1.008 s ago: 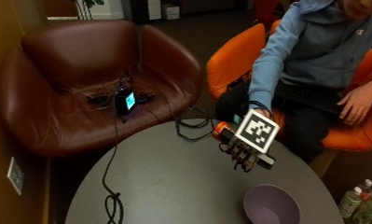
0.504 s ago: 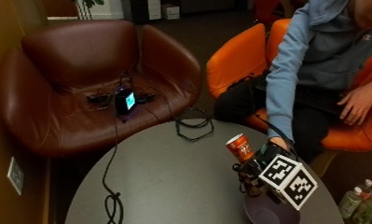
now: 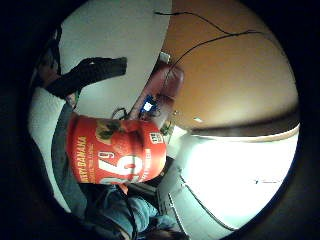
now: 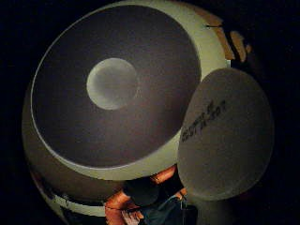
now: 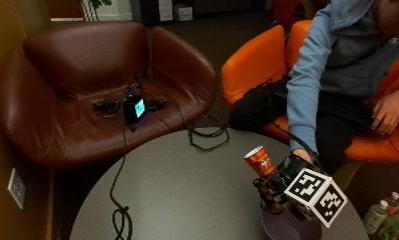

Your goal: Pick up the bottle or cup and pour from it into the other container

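A person in a blue hooded top sits on an orange chair [image 5: 252,70] at the far right of a round grey counter [image 5: 179,195]. The gloved right hand [image 5: 279,187] has swung down and to the right since a second ago, when it hovered over the middle of the counter. It now hangs over the purple bowl [image 5: 285,227] at the counter's near right edge.

The hand's fingers are curled around an orange cup [image 5: 259,160], a printed paper cup with fruit on it. Half a second ago the cup stood more upright; now it leans, its open mouth pointing up and to the left, away from the bowl. By that lean, the carry looks done and the pour itself is only starting (nothing is seen leaving the cup).

The outside view shows only a sliver of the bowl under the hand. The thumb-side palm view fills that gap: it looks straight down into the bowl [image 4: 112,89], which appears empty, with the cup's pale base [image 4: 225,136] close beside the camera. The little-finger-side view instead shows the cup's printed wall [image 3: 115,150] against the palm, with the brown leather armchair [image 5: 92,85] beyond.
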`<action>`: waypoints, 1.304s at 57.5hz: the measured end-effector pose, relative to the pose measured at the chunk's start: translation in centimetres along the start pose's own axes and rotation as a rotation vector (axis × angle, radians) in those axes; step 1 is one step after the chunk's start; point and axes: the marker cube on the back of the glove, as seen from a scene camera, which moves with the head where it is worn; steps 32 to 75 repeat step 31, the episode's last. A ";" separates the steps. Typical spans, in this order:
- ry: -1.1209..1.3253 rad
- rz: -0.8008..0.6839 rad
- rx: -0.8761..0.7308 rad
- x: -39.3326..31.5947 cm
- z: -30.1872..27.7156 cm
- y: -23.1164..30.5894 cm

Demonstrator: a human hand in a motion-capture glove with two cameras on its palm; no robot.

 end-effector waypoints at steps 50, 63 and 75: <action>-0.086 -0.014 0.076 1.4 0.3 1.3; -0.086 -0.014 0.076 1.4 0.3 1.3; -0.086 -0.014 0.076 1.4 0.3 1.3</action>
